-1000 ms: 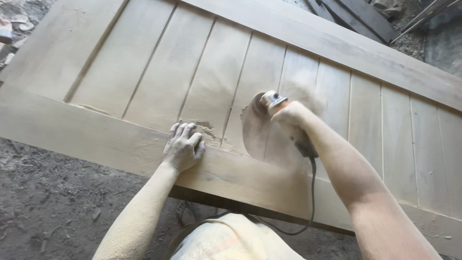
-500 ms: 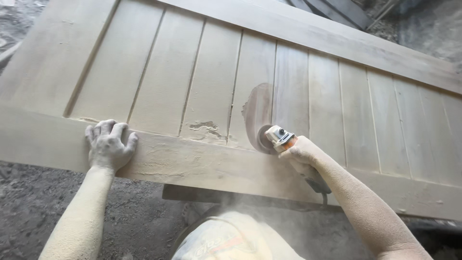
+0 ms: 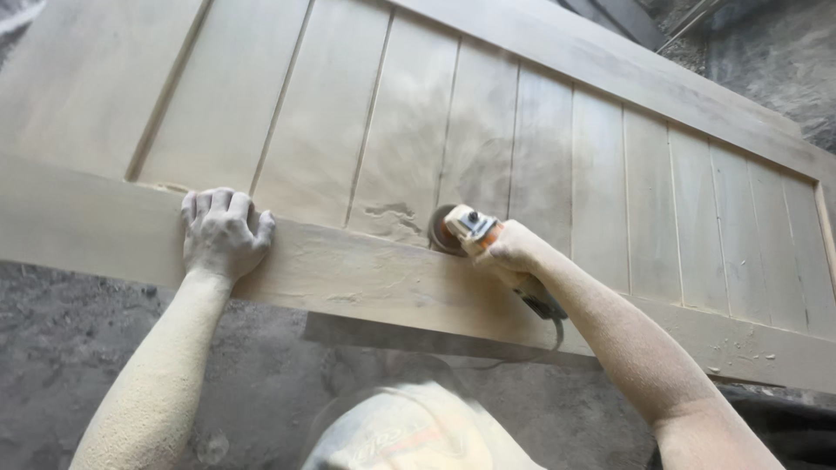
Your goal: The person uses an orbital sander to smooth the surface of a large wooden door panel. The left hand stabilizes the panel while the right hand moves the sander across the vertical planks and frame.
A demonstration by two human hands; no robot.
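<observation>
Over on the left, our left hand [image 3: 222, 231] lies palm down on the near rail [image 3: 348, 278] of the wooden door panel [image 3: 540, 139], fingers [image 3: 213, 202] curled lightly over the rail's far edge, holding nothing, just pressing on the wood. Our forearm is coated pale with sawdust. Below the rail we see the dusty floor [image 3: 52, 348], grey and rough.

Moving to the middle, there's a chipped, ragged patch [image 3: 394, 214] in the board just above the rail. Right beside it sits the angle grinder [image 3: 475, 231], its disc [image 3: 440, 231] touching the wood where board meets rail, a haze of dust rising over the boards behind it.

Now the right: our right hand [image 3: 514, 252] is wrapped tight round the grinder's body, fingers closed on it. Its cable [image 3: 553, 335] drops off the back end below the rail. Further right, the vertical boards [image 3: 697, 226] run on to the panel's end.
</observation>
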